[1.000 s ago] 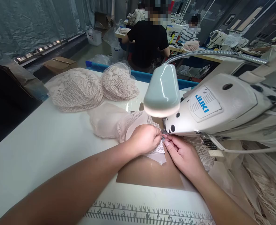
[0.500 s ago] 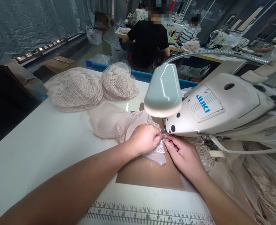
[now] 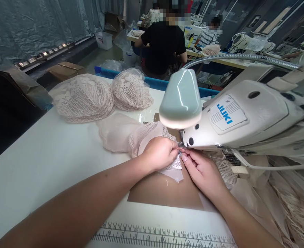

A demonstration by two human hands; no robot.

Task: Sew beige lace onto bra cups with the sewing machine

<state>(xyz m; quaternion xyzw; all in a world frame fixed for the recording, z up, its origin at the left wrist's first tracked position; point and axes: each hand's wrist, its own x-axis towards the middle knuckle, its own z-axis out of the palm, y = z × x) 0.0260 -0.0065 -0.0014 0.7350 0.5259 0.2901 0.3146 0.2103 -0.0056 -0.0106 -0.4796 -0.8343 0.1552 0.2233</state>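
Under the head of a white sewing machine [image 3: 245, 106] lies a pale pink lace piece [image 3: 141, 132] with a sheer wing spread to its left. My left hand [image 3: 161, 153] is closed on the edge of this lace, its fingertips pinched close by the presser foot [image 3: 181, 144]. Just right of it, my right hand [image 3: 202, 168] pinches at the same edge, thumb and forefinger together. The fingertips of both hands nearly meet. What exactly lies between the right fingertips is too small to make out. A brown plate [image 3: 164, 193] shows beneath the work.
Two stacks of lace cups, one larger [image 3: 85, 98] and one smaller [image 3: 131, 91], stand at the table's back. A lamp [image 3: 180, 98] hangs above my hands. A printed ruler [image 3: 162, 236] runs along the front edge. More lace fabric [image 3: 273, 196] is heaped right. A person [image 3: 163, 44] sits beyond.
Both hands stay in the same place on the lace. The view has shifted very slightly; nothing else has visibly moved.
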